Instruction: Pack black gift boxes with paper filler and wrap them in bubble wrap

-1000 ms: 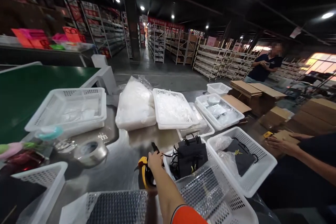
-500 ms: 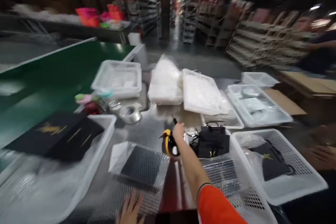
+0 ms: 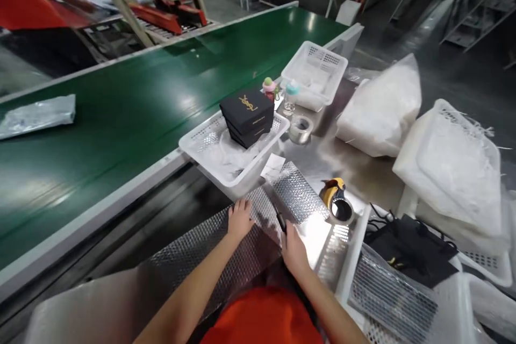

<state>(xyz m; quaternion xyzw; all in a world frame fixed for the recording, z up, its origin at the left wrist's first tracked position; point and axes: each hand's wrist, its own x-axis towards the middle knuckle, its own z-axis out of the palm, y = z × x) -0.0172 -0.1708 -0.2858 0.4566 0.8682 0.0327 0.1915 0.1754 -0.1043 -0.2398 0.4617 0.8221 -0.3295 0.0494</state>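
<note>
1. One long green conveyor belt [image 3: 121,102] takes up the left half of what I see, with a grey plastic parcel [image 3: 38,114] lying flat on it far left.
2. Next in size, the steel desk [image 3: 355,172] runs beside the belt and carries the white baskets, bags and tape.
3. A bulging white plastic bag [image 3: 382,107] sits at the far right of the desk, just beside a tilted white basket [image 3: 455,166] full of clear pouches.
4. The bubble wrap sheet [image 3: 242,247] is my work piece: silvery, translucent, a fine grid of bubbles, spread flat along the near desk edge right in front of me, its far end reaching up toward the tape dispenser.
5. A white basket [image 3: 201,142] at the belt's edge holds stacked black boxes [image 3: 248,115] with a gold logo on the top lid.
6. A black paper bag [image 3: 411,247] with cord handles lies in the basket at my lower right.
7. My left hand [image 3: 239,219] rests palm down on the wrap, fingers [image 3: 237,205] spread flat, gripping nothing.
8. My right hand [image 3: 294,247] presses on the wrap's right part; a dark slim object [image 3: 281,221] sticks out at its fingertips, though I cannot tell whether they are clamped on it.
9. A yellow tape dispenser [image 3: 336,201] stands just beyond my right hand, and a tape roll [image 3: 300,129] sits farther up.
</note>
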